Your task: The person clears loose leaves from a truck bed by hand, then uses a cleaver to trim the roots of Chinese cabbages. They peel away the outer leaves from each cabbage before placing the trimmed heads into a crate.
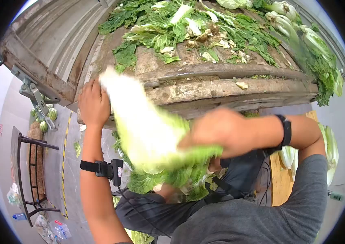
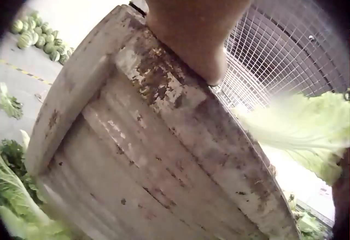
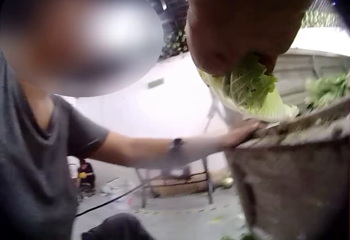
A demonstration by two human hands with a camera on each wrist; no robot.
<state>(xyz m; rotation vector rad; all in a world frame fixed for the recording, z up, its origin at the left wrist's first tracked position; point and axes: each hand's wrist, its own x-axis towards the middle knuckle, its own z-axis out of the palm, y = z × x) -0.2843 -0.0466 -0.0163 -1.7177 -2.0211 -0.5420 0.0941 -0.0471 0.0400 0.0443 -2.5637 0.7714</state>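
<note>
A large napa cabbage leaf (image 1: 140, 122), pale and blurred, is held by its green frilly end in my right hand (image 1: 227, 132). Its white stalk end points up and left toward the truck bed's edge. The right wrist view shows crumpled leaf (image 3: 249, 87) under the curled fingers. My left hand (image 1: 94, 101) lies on the worn edge of the truck bed (image 1: 221, 90), next to the stalk end. In the left wrist view, the heel of that hand rests on the rusty, chipped rim (image 2: 169, 89). More green leaves (image 1: 176, 177) lie below, between the person's legs.
Loose cabbage leaves (image 1: 229, 30) and scraps cover the bed. Whole napa cabbages (image 1: 313, 42) line its right side. A metal latch (image 1: 38, 99) hangs at the left corner. Watermelons (image 1: 48, 116) and a dark metal frame (image 1: 32, 175) stand left; a wooden board (image 1: 281, 181) lies right.
</note>
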